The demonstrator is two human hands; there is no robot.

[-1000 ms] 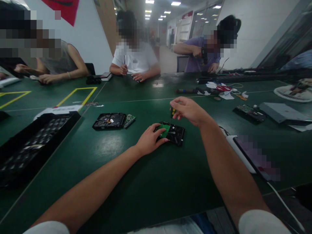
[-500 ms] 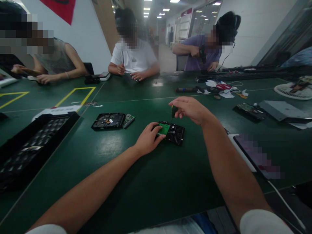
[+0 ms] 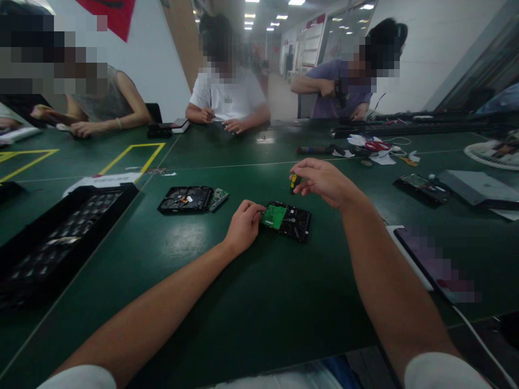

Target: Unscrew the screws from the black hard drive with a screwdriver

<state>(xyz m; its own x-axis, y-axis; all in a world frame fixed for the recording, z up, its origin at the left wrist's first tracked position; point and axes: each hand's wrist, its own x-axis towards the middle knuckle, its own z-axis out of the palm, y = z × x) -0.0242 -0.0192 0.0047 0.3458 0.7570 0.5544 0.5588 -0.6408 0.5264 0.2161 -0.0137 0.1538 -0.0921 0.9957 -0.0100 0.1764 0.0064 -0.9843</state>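
Note:
In the head view a black hard drive lies flat on the green table, with a green circuit board over its left part. My left hand is closed at the drive's left edge, fingers curled and gripping it there. Above the drive, my right hand pinches the black and yellow handle of a screwdriver. The thin shaft points down at the board's right edge; whether the tip sits in a screw is too small to tell.
Left of my hands lie another hard drive and a loose circuit board. A long black tray stands at the far left. To the right are a third drive, a grey box and a tablet-like device. Three people sit opposite.
My left hand has drawn back from the top of the green board to the drive's left edge, its fingers now curled. The screwdriver stays over the board's right edge. The view has shifted slightly.

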